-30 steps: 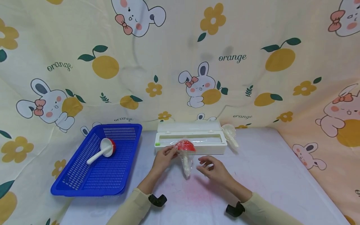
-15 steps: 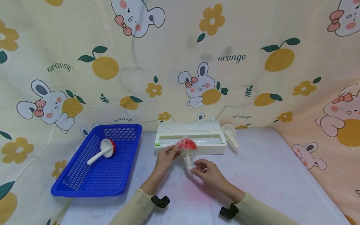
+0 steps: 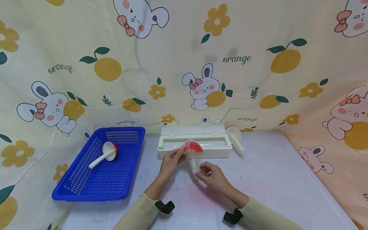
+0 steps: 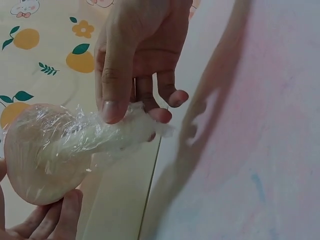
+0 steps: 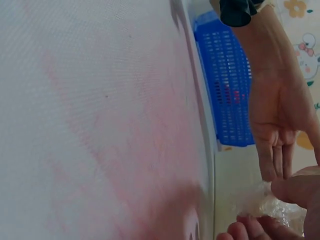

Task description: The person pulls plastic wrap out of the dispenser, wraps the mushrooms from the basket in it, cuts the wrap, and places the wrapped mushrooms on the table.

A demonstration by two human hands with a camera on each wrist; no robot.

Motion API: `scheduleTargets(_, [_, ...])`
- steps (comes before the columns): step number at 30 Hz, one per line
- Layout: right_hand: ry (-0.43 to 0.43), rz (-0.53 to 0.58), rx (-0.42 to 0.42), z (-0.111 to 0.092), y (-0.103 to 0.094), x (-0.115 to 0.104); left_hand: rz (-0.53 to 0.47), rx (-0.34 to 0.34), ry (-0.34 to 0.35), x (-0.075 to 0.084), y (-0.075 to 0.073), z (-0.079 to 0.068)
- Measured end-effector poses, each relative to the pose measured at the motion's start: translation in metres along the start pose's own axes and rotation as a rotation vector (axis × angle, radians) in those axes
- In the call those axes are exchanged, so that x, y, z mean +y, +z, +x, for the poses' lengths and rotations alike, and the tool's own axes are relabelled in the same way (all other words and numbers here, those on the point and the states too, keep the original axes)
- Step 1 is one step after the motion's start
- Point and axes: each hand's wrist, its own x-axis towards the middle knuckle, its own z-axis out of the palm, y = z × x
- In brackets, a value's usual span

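A toy mushroom with a red cap (image 3: 193, 147) and white stem, wrapped in clear plastic film, is held up over the table. My left hand (image 3: 169, 163) grips the left edge of the cap. With thumb and fingers, my right hand (image 3: 215, 176) pinches the lower end of the wrapped stem (image 4: 95, 137). Wrinkled film clings to the stem and to the pale underside of the cap, as the left wrist view shows. Just behind is a white cling film box (image 3: 208, 154), its lid raised and a roll visible inside.
On the left stands a blue plastic basket (image 3: 99, 189) with an unwrapped toy mushroom (image 3: 109, 151) lying in it. Another wrapped mushroom (image 3: 236, 140) lies right of the box. A patterned cloth (image 3: 172, 64) hangs behind the white table (image 3: 273, 191).
My right hand has moved left and taken hold of the stem's lower end. The mushroom has shifted slightly right and its stem now slants. My left hand keeps its hold on the cap.
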Motion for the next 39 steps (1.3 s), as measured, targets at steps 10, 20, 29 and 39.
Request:
scheduleTargets(10, [-0.03, -0.033, 0.059, -0.005, -0.012, 0.003, 0.124, -0.097, 0.013, 0.0, 0.001, 0.001])
scheduleTargets(20, [-0.053, -0.062, 0.126, -0.01, -0.033, 0.011, 0.42, -0.133, 0.098, -0.003, -0.003, 0.0])
scheduleTargets(29, [0.01, -0.088, 0.167, -0.014, -0.056, 0.018, 0.797, -0.067, 0.291, -0.003, -0.014, -0.007])
scheduleTargets(39, [-0.013, -0.161, 0.244, -0.018, -0.087, 0.028, 0.985, 0.036, 0.552, 0.003, -0.042, 0.002])
